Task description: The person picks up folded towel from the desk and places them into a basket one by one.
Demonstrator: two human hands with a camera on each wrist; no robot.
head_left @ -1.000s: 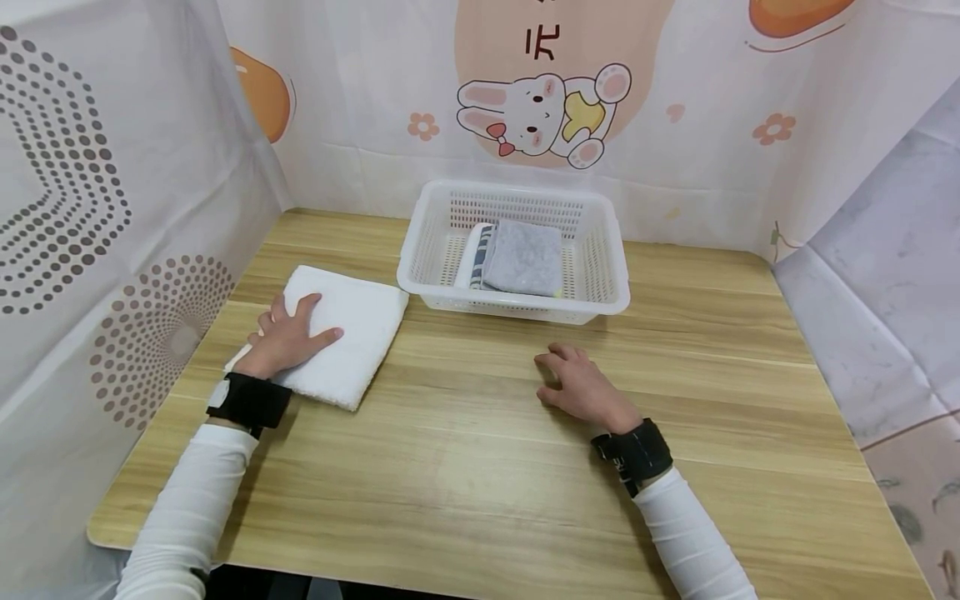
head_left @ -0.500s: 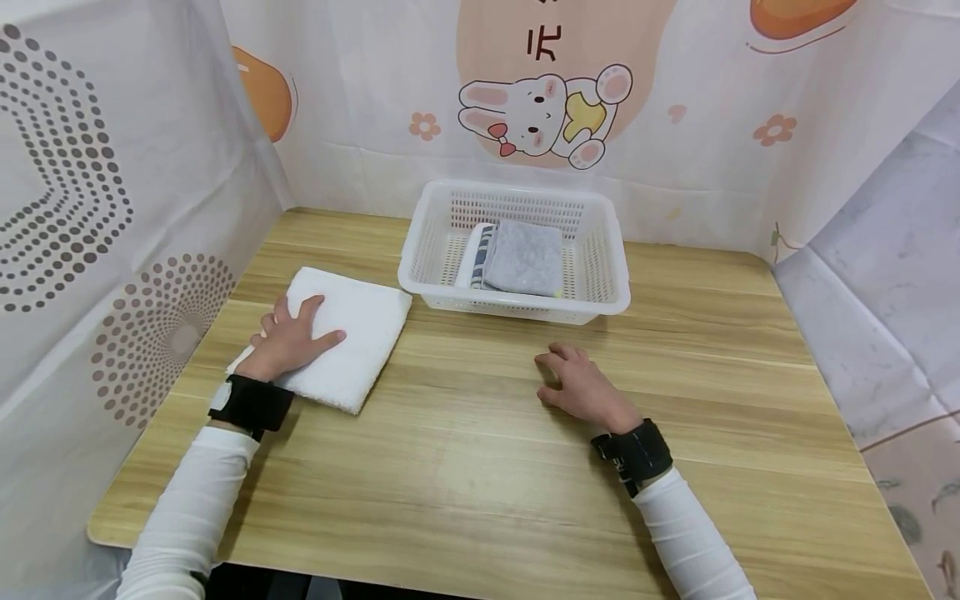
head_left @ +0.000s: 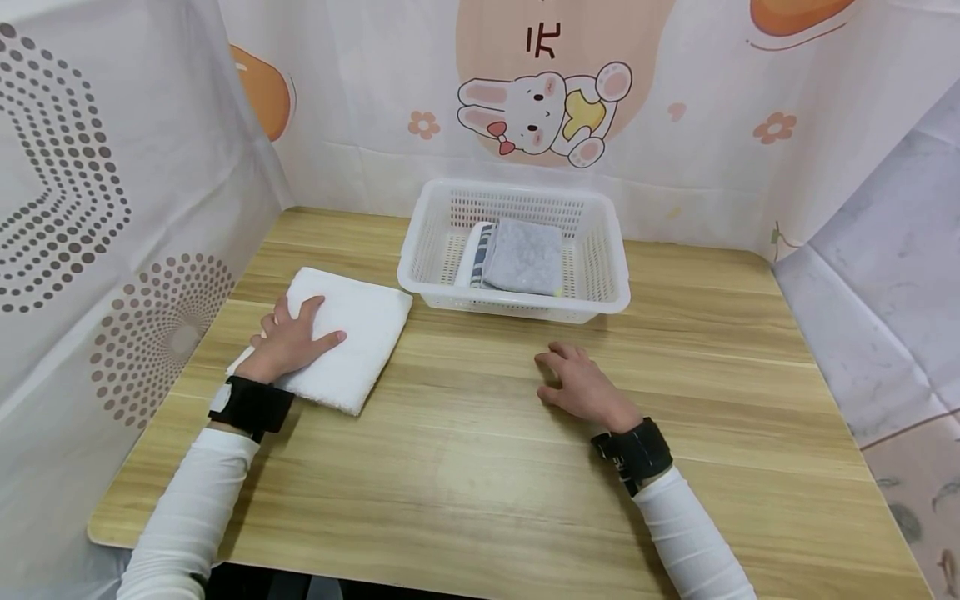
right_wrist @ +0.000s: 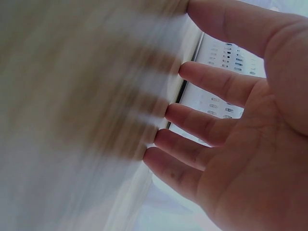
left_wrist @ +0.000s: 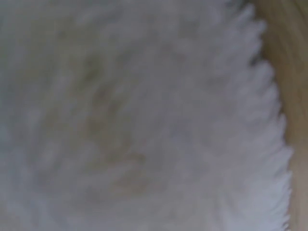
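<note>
A folded white towel (head_left: 356, 333) lies flat at the left of the wooden table. My left hand (head_left: 288, 340) rests on its upper left part, palm down with the fingers spread. Blurred white pile of the towel (left_wrist: 192, 120) fills most of the left wrist view, with a strip of table at its right. My right hand (head_left: 585, 387) is on the bare wood in front of the basket, holding nothing. In the right wrist view the fingertips of the right hand (right_wrist: 231, 125) touch the table, the fingers slightly bent and apart.
A white perforated plastic basket (head_left: 517, 307) stands at the back middle of the table (head_left: 465, 483). Inside it are a folded grey cloth (head_left: 525, 254) and a striped blue and white cloth (head_left: 477, 258). Printed curtains (head_left: 360, 108) hang behind and beside the table.
From a second ago to half a second ago, the left hand and the towel shifted very slightly to the right. The right hand and the basket look the same.
</note>
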